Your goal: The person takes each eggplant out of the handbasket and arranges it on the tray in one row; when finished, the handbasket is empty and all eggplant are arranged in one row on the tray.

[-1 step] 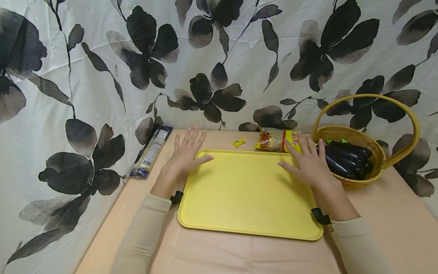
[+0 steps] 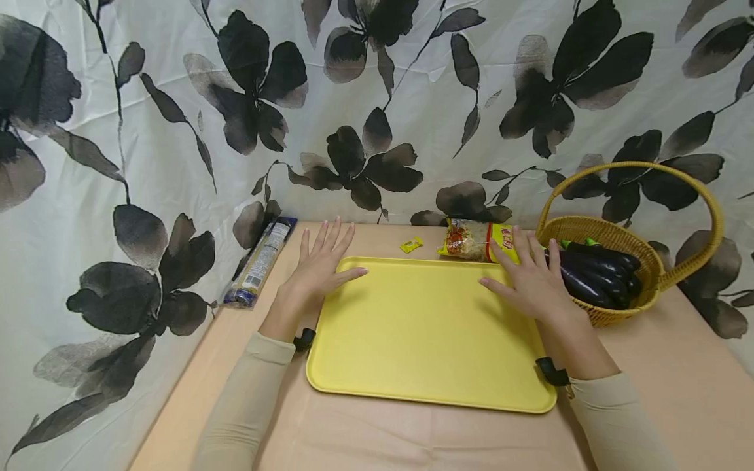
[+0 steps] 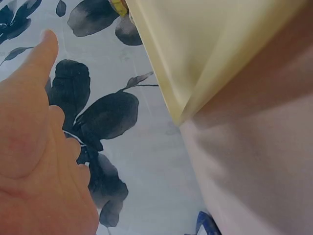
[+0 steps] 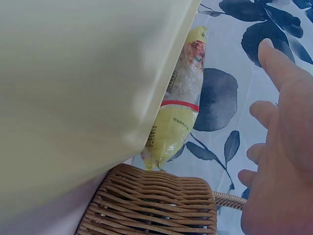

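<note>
The kind of room is not certain. Flowered cloth (image 2: 436, 131) hangs at twelve o'clock behind the bench (image 2: 689, 366); at its two o'clock stands a basket (image 2: 595, 227) with eggplants (image 2: 595, 278).

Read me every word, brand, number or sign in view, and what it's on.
No text is clear enough to quote.
Long package with blue ends: small print and a barcode, too small to read.
Yellow-and-clear bag: red lettering by the right hand in the head view, dark print in the right wrist view, all too blurred.
Small yellow packet: red marks, too small.
Yellow tray: no print visible.
</note>
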The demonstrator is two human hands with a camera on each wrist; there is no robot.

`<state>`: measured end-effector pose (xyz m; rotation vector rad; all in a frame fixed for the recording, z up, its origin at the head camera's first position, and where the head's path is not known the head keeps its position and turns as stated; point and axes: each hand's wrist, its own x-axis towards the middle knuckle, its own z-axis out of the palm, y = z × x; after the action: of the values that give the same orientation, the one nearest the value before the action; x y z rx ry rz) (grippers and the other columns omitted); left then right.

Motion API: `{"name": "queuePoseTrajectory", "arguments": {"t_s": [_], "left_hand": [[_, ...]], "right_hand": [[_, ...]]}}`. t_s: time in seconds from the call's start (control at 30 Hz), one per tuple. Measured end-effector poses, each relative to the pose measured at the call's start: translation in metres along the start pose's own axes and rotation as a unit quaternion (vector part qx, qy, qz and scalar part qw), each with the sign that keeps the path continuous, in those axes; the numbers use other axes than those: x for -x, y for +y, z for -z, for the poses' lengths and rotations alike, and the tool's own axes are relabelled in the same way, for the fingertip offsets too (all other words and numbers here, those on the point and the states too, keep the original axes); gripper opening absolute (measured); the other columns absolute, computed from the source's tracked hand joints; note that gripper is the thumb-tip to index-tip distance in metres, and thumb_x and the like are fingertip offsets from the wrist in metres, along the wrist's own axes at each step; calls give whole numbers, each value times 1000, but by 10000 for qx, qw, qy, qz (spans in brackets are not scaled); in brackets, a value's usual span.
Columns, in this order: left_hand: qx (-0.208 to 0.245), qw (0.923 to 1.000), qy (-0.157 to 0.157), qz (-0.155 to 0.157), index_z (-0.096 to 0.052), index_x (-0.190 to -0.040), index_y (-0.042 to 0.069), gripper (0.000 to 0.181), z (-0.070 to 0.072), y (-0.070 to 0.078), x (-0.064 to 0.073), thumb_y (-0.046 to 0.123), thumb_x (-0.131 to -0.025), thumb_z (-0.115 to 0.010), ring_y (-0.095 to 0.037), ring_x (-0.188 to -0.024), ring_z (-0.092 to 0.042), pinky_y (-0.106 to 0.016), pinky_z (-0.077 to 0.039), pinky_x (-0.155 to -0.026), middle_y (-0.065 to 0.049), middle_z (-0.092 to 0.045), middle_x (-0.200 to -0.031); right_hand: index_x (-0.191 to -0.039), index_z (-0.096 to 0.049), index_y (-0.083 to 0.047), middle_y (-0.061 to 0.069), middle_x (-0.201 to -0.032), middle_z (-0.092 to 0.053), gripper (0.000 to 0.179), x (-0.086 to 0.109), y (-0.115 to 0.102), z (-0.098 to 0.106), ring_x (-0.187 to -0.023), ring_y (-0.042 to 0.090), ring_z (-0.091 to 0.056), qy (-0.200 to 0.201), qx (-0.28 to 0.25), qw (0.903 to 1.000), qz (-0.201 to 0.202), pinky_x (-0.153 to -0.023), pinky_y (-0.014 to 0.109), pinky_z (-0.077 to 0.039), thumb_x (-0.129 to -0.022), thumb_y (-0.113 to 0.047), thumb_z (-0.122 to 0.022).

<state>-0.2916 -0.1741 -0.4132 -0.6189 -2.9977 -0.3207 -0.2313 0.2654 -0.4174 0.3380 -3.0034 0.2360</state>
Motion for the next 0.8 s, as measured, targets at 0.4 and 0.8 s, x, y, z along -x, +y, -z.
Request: {"name": "queuePoseTrajectory", "arguments": {"t_s": [0.4,0.8], "left_hand": [[-85,9999,69,19,0,-169,31,101,-1,0,2,82,-94,-44,-30,-162,15,-67,15,-124,0,20,-173],[226,9997,116,-32,0,-169,26,104,5,-7,6,73,-95,-55,-32,-162,16,-63,20,-124,-4,21,-173]], "right_hand": [[-167,-27,-23,10,-173,24,90,4,-1,1,-160,44,15,176,-36,9998,63,-119,69,23,-97,-78,-44],[-168,-22,-24,18,-175,6,88,5,8,16,-156,53,-10,590,-231,9979,136,-124,73,0,-99,-69,-53]]}}
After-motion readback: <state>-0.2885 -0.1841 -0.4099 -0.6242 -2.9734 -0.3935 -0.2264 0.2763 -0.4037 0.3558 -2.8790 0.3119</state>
